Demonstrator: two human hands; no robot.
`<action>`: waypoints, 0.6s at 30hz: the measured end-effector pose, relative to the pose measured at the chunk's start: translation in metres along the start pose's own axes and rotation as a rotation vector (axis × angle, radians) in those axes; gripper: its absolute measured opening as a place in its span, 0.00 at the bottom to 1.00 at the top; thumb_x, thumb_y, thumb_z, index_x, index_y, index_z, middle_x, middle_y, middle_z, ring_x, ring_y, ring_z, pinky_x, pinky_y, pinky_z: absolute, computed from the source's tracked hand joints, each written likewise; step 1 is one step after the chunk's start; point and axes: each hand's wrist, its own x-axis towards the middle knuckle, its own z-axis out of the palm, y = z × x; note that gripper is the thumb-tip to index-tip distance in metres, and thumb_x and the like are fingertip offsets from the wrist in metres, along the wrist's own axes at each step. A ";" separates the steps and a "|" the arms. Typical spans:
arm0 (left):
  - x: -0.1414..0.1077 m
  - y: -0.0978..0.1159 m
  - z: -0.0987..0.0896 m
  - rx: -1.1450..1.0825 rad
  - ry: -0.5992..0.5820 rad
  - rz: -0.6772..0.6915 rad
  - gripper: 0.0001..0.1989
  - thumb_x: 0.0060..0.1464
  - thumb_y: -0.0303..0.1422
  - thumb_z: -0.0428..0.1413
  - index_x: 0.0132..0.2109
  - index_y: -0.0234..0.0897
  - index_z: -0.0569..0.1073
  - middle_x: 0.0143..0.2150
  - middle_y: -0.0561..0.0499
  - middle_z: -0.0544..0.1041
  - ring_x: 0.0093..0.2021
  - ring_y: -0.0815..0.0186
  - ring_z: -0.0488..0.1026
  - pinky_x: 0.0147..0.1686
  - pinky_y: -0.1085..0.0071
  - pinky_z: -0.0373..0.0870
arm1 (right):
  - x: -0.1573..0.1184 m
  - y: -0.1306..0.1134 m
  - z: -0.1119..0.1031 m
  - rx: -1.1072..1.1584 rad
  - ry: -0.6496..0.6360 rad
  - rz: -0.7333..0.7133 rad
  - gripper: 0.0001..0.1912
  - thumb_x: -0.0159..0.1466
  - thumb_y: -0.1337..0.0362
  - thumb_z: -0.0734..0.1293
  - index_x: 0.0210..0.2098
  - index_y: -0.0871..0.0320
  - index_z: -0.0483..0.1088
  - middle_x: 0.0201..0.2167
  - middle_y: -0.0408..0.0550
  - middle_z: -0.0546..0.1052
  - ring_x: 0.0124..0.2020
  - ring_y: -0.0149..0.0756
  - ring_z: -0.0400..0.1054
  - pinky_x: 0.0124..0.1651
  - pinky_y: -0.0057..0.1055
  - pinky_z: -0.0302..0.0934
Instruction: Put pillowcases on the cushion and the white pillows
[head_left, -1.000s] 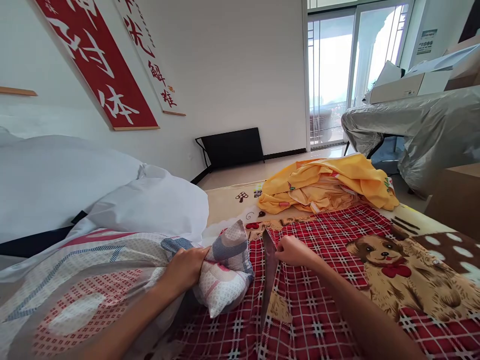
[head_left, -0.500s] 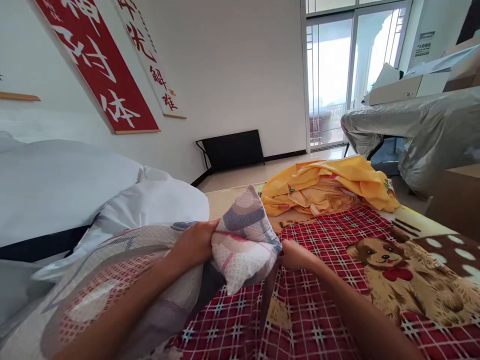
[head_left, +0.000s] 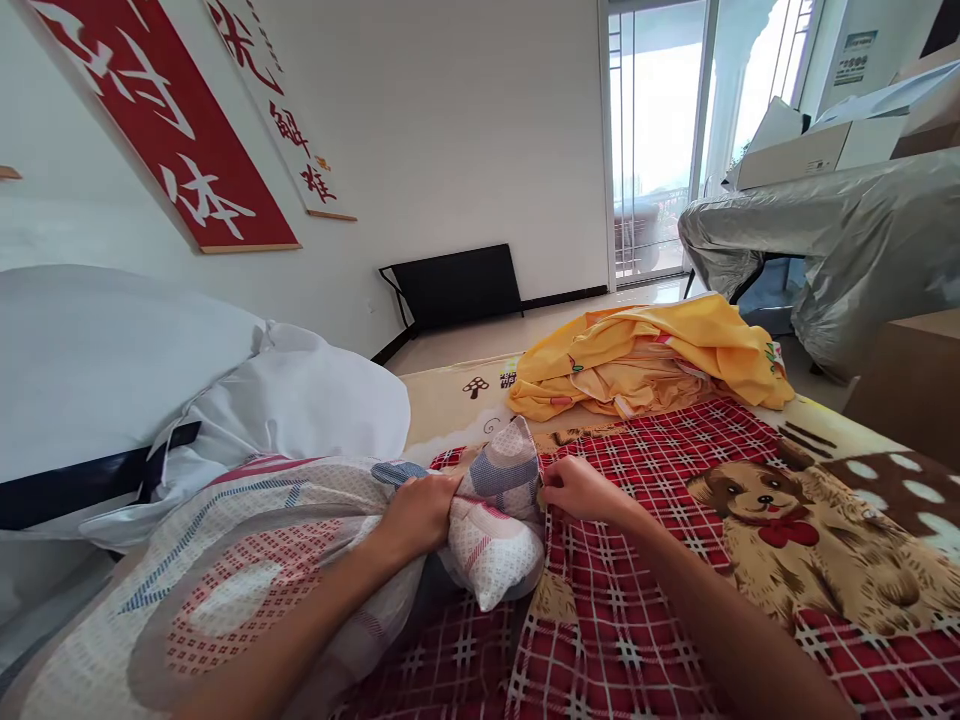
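My left hand (head_left: 421, 512) is closed round the gathered neck of a pale patterned fabric bundle (head_left: 255, 590), with a tuft of its cloth (head_left: 499, 530) sticking out past the fist. At the right edge of that tuft, my right hand (head_left: 577, 490) has its thumb and fingers pinched together; what lies between the fingertips is too small to make out. Beneath both hands lies a red plaid blanket (head_left: 622, 570) with a printed dog.
Crumpled yellow cloth (head_left: 645, 350) lies beyond the hands. White stuffed bags (head_left: 315, 390) stand at the left. Further off are a folded black frame (head_left: 457, 288), plastic-covered furniture (head_left: 862, 230) with boxes, and a cardboard box (head_left: 911, 385) at the right.
Both hands and the tuft of cloth sit slightly lower in view. The tuft's top has dropped and bunched closer to my left hand. The view has shifted a little.
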 end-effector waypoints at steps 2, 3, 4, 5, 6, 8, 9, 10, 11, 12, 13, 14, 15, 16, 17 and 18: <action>-0.001 0.001 -0.001 0.010 -0.003 0.002 0.13 0.53 0.33 0.48 0.43 0.38 0.72 0.43 0.45 0.79 0.46 0.51 0.75 0.38 0.66 0.64 | -0.003 -0.007 0.000 0.068 0.043 -0.012 0.10 0.52 0.72 0.62 0.16 0.60 0.61 0.14 0.37 0.59 0.21 0.25 0.53 0.25 0.25 0.44; -0.001 0.002 -0.001 0.016 -0.001 0.002 0.12 0.53 0.32 0.48 0.43 0.37 0.72 0.43 0.45 0.79 0.46 0.52 0.75 0.38 0.66 0.64 | -0.004 -0.010 -0.001 0.101 0.064 -0.015 0.10 0.53 0.72 0.62 0.16 0.60 0.62 0.14 0.37 0.60 0.21 0.25 0.53 0.25 0.25 0.44; -0.001 0.002 -0.001 0.023 0.002 0.002 0.13 0.53 0.32 0.48 0.43 0.37 0.72 0.43 0.45 0.79 0.46 0.52 0.75 0.39 0.66 0.64 | -0.005 -0.013 -0.001 0.137 0.086 -0.016 0.09 0.53 0.72 0.63 0.17 0.60 0.63 0.14 0.38 0.61 0.21 0.25 0.54 0.26 0.25 0.45; -0.001 0.003 -0.001 0.030 0.002 0.002 0.13 0.53 0.31 0.48 0.44 0.37 0.72 0.43 0.45 0.79 0.46 0.53 0.75 0.40 0.66 0.64 | -0.005 -0.014 -0.002 0.175 0.110 -0.015 0.09 0.53 0.71 0.63 0.17 0.61 0.64 0.14 0.38 0.62 0.21 0.25 0.54 0.26 0.25 0.45; -0.001 0.003 -0.001 0.037 -0.001 0.002 0.13 0.53 0.31 0.48 0.44 0.38 0.72 0.43 0.45 0.79 0.46 0.53 0.75 0.40 0.66 0.64 | -0.005 -0.016 -0.002 0.218 0.132 -0.012 0.09 0.53 0.71 0.63 0.17 0.61 0.64 0.15 0.38 0.62 0.21 0.25 0.54 0.26 0.25 0.46; -0.001 0.002 0.000 0.055 -0.012 0.001 0.15 0.52 0.31 0.48 0.47 0.38 0.71 0.43 0.45 0.79 0.46 0.52 0.75 0.40 0.64 0.64 | -0.005 -0.018 -0.004 0.320 0.160 0.005 0.08 0.53 0.70 0.64 0.18 0.61 0.65 0.15 0.38 0.63 0.20 0.25 0.55 0.25 0.24 0.46; 0.000 0.002 0.002 0.066 -0.019 -0.003 0.17 0.52 0.31 0.48 0.49 0.37 0.70 0.43 0.44 0.79 0.46 0.52 0.75 0.41 0.63 0.65 | -0.004 -0.018 -0.005 0.378 0.162 0.019 0.07 0.53 0.69 0.64 0.19 0.60 0.65 0.15 0.38 0.64 0.19 0.25 0.56 0.24 0.24 0.47; 0.000 0.001 0.003 0.079 -0.025 -0.008 0.20 0.51 0.30 0.48 0.52 0.35 0.68 0.44 0.42 0.79 0.46 0.51 0.75 0.41 0.62 0.64 | -0.004 -0.018 -0.006 0.439 0.157 0.033 0.05 0.53 0.69 0.64 0.21 0.60 0.65 0.16 0.38 0.65 0.19 0.25 0.57 0.23 0.23 0.49; 0.000 0.001 0.005 0.092 -0.028 -0.014 0.23 0.51 0.30 0.47 0.56 0.33 0.66 0.44 0.40 0.78 0.47 0.51 0.74 0.42 0.61 0.64 | -0.004 -0.019 -0.006 0.500 0.149 0.048 0.03 0.53 0.69 0.64 0.23 0.60 0.66 0.16 0.38 0.67 0.18 0.25 0.59 0.23 0.23 0.50; 0.000 0.000 0.006 0.106 -0.031 -0.020 0.26 0.51 0.29 0.47 0.59 0.31 0.63 0.45 0.39 0.78 0.48 0.51 0.74 0.43 0.60 0.64 | -0.004 -0.019 -0.006 0.557 0.144 0.062 0.00 0.52 0.69 0.64 0.25 0.60 0.66 0.17 0.38 0.68 0.18 0.25 0.60 0.22 0.23 0.51; -0.001 0.000 0.007 0.116 -0.032 -0.023 0.29 0.51 0.29 0.47 0.62 0.30 0.59 0.46 0.38 0.77 0.48 0.51 0.73 0.44 0.60 0.64 | -0.004 -0.020 -0.006 0.610 0.141 0.076 0.02 0.52 0.70 0.64 0.27 0.60 0.67 0.18 0.38 0.69 0.17 0.25 0.61 0.22 0.23 0.52; -0.001 -0.001 0.008 0.120 -0.029 -0.023 0.31 0.51 0.29 0.46 0.64 0.30 0.56 0.48 0.38 0.77 0.49 0.52 0.73 0.44 0.60 0.63 | -0.003 -0.020 -0.006 0.658 0.139 0.090 0.04 0.51 0.71 0.63 0.28 0.60 0.67 0.18 0.38 0.69 0.16 0.25 0.61 0.21 0.22 0.53; -0.003 -0.001 0.008 0.116 -0.021 -0.014 0.32 0.52 0.29 0.46 0.65 0.32 0.54 0.49 0.39 0.76 0.50 0.53 0.72 0.44 0.60 0.63 | -0.003 -0.020 -0.005 0.702 0.139 0.104 0.06 0.50 0.71 0.63 0.29 0.60 0.67 0.17 0.37 0.69 0.16 0.24 0.60 0.20 0.22 0.53; -0.004 -0.001 0.008 0.109 -0.014 0.002 0.32 0.54 0.30 0.46 0.66 0.34 0.53 0.51 0.40 0.75 0.51 0.54 0.72 0.45 0.61 0.63 | -0.003 -0.020 -0.004 0.743 0.138 0.117 0.06 0.50 0.71 0.63 0.30 0.61 0.67 0.17 0.37 0.69 0.15 0.24 0.60 0.19 0.22 0.53; -0.005 0.000 0.007 0.104 -0.008 0.023 0.30 0.55 0.31 0.45 0.65 0.37 0.55 0.53 0.41 0.74 0.52 0.55 0.71 0.45 0.62 0.63 | -0.003 -0.019 -0.003 0.782 0.137 0.129 0.07 0.50 0.70 0.63 0.30 0.61 0.67 0.17 0.37 0.68 0.14 0.24 0.59 0.18 0.22 0.53; -0.005 0.001 0.006 0.103 -0.006 0.044 0.27 0.56 0.32 0.45 0.64 0.39 0.58 0.53 0.43 0.74 0.52 0.56 0.71 0.44 0.63 0.64 | -0.003 -0.019 -0.002 0.819 0.138 0.141 0.08 0.50 0.70 0.63 0.31 0.61 0.67 0.16 0.37 0.69 0.14 0.25 0.59 0.17 0.23 0.53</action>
